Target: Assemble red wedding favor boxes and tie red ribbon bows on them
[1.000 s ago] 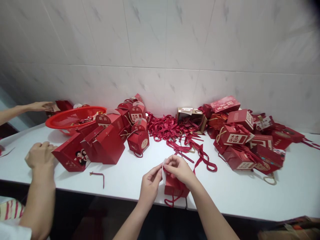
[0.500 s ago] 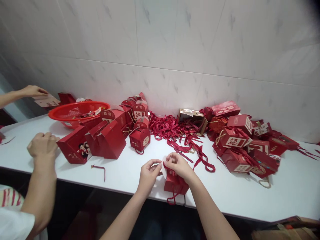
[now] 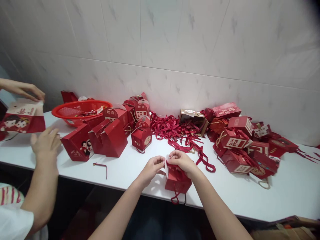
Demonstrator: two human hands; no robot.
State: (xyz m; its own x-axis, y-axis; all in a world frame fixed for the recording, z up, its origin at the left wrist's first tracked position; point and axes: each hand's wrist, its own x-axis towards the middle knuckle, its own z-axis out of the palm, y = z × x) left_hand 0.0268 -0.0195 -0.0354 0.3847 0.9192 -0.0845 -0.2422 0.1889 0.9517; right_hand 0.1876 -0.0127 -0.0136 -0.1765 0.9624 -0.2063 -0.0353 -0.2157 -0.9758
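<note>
A small red gift box (image 3: 178, 184) lies tilted near the front edge of the table, with a dark red cord loop (image 3: 175, 199) hanging from its near side. My left hand (image 3: 153, 170) pinches at the pale upright flap (image 3: 167, 163) from the left, thumb and forefinger together. From above and behind, my right hand (image 3: 183, 163) grips the same flap, its fingers curled over the box top. Whether a ribbon end is between the fingertips is hidden.
Loose dark red ribbons (image 3: 166, 128) are heaped behind my hands. Several finished-looking red boxes (image 3: 236, 140) are piled to the right. On the left stand open red boxes (image 3: 115, 138) and a red plastic basket (image 3: 82, 108). A co-worker's hands (image 3: 45, 143) handle a printed carton (image 3: 27, 116).
My hands stay at the flap, and the left fingers have opened out slightly. At the far left, a co-worker's printed carton has come forward and been unfolded more, and another hand has lifted and spread.
</note>
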